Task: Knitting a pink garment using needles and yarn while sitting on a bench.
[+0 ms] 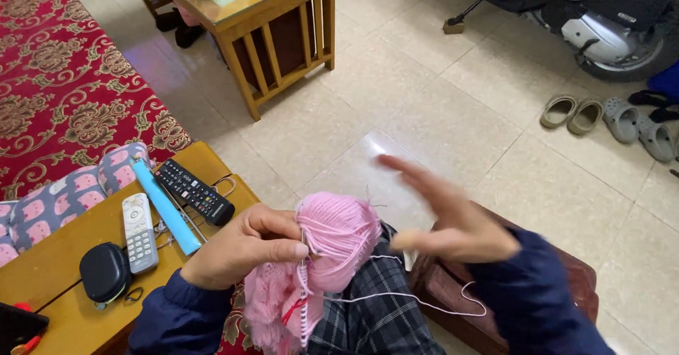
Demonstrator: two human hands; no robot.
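Note:
My left hand [240, 245] pinches a thin metal knitting needle [304, 252] together with a piece of pink knitted fabric [279, 302] that hangs down over my lap. A ball of pink yarn [339, 238] rests on my checked trousers, right beside that hand. My right hand [445, 217] is lifted to the right of the ball, blurred, fingers spread and index finger stretched out, holding nothing I can see. A pink strand [410, 297] runs from the knitting across my lap toward my right sleeve.
A wooden side table [64, 256] at my left carries a black remote [194, 192], a white remote [139, 233], a blue tube [166, 206] and a small black case [104, 271]. A wooden coffee table [272, 22] stands ahead. A scooter [601, 15] and several slippers [608, 118] sit at right.

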